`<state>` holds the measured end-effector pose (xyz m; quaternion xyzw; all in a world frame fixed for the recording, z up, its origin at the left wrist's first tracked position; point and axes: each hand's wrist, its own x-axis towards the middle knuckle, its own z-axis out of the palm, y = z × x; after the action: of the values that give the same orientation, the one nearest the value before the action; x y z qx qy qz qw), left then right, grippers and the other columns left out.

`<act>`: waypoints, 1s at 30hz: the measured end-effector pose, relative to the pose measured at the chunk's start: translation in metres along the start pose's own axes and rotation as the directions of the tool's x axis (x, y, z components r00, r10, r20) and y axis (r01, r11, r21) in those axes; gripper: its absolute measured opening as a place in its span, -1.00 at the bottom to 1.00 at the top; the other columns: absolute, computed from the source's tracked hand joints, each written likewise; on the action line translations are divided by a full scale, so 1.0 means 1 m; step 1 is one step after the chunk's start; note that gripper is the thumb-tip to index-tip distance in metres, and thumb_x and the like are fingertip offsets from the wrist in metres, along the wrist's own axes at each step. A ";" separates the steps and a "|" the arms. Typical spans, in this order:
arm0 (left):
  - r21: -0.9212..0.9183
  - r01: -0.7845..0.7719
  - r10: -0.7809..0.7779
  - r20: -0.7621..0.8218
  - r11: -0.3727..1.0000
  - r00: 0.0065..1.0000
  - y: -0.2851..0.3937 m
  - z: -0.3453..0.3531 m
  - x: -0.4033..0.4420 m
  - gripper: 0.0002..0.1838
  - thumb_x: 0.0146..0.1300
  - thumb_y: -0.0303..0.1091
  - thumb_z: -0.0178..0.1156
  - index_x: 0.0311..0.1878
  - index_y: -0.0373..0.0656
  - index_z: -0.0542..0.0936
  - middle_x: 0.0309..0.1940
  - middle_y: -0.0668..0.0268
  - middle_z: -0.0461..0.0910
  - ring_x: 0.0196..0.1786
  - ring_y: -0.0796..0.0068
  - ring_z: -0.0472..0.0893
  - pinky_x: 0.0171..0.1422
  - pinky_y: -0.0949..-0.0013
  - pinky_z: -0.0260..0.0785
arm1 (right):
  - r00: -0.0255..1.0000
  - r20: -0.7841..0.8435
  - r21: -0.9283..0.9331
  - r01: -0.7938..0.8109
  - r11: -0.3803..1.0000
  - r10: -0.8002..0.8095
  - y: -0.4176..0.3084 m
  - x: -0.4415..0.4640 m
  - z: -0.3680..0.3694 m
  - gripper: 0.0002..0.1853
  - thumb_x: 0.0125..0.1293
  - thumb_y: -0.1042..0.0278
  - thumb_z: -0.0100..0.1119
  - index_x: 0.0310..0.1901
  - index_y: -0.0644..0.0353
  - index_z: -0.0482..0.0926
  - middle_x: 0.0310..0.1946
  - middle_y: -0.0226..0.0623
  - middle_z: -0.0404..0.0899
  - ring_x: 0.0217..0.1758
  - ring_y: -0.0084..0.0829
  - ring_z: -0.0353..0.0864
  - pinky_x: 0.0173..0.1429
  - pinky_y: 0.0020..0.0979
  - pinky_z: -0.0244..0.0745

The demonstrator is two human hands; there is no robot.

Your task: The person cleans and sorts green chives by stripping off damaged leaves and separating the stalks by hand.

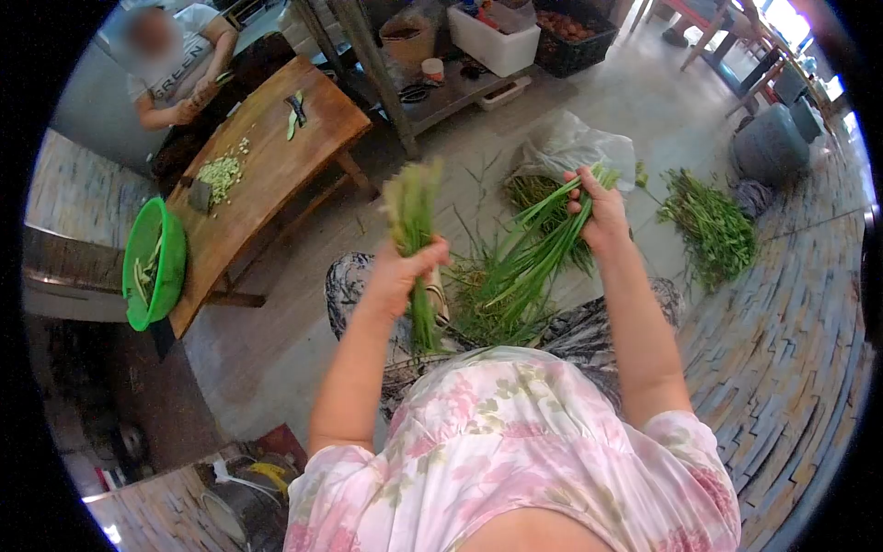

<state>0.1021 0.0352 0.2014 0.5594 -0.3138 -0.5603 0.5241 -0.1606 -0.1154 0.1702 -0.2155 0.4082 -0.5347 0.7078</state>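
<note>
My left hand is closed around an upright bunch of green stalks; its pale upper end is smeared by motion, and the lower part hangs beneath my fist. In my right hand is a bunch of long green chives, gripped near one end, the blades slanting down to the left. Loose grassy trimmings lie on the floor between my knees. Behind the right hand stands a clear plastic bag, with more greens at its mouth.
A leafy green pile lies on the floor at right, near a gas cylinder. At left, a wooden bench bears chopped pieces and a green basket. A person sits behind it. A shelf stands ahead.
</note>
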 end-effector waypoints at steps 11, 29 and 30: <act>0.235 0.041 -0.105 0.267 0.971 0.958 -0.037 0.060 0.006 -0.60 0.01 -0.35 0.35 -0.07 -0.25 0.53 -0.26 0.33 0.57 -0.26 0.56 0.51 -0.16 0.48 0.34 | 0.996 0.080 -0.191 0.058 0.980 -0.044 0.014 -0.019 0.028 -0.82 0.25 0.33 0.11 -0.21 0.22 0.40 -0.34 -0.20 0.59 -0.51 -0.59 0.38 -0.54 -0.54 0.30; 0.114 0.079 -0.102 0.213 0.990 0.972 -0.045 0.056 0.011 -0.69 0.05 -0.32 0.32 -0.15 -0.24 0.55 -0.32 0.35 0.58 -0.38 0.61 0.46 -0.28 0.50 0.32 | 0.995 0.074 -0.242 0.085 0.966 -0.069 0.020 -0.029 0.038 -0.84 0.26 0.32 0.11 -0.21 0.18 0.43 -0.35 -0.28 0.60 -0.51 -0.64 0.40 -0.50 -0.58 0.34; 0.073 0.103 -0.116 0.204 0.992 0.972 -0.044 0.053 0.013 -0.69 0.06 -0.30 0.32 -0.15 -0.24 0.55 -0.32 0.36 0.57 -0.40 0.62 0.45 -0.30 0.52 0.30 | 0.997 0.047 -0.260 0.072 0.963 -0.062 0.020 -0.030 0.039 -0.85 0.26 0.32 0.11 -0.21 0.17 0.44 -0.35 -0.28 0.60 -0.52 -0.64 0.40 -0.50 -0.58 0.34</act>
<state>0.0433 0.0222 0.1653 0.5303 -0.3527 -0.6339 0.4389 -0.1209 -0.0860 0.1881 -0.3308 0.4539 -0.4955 0.6626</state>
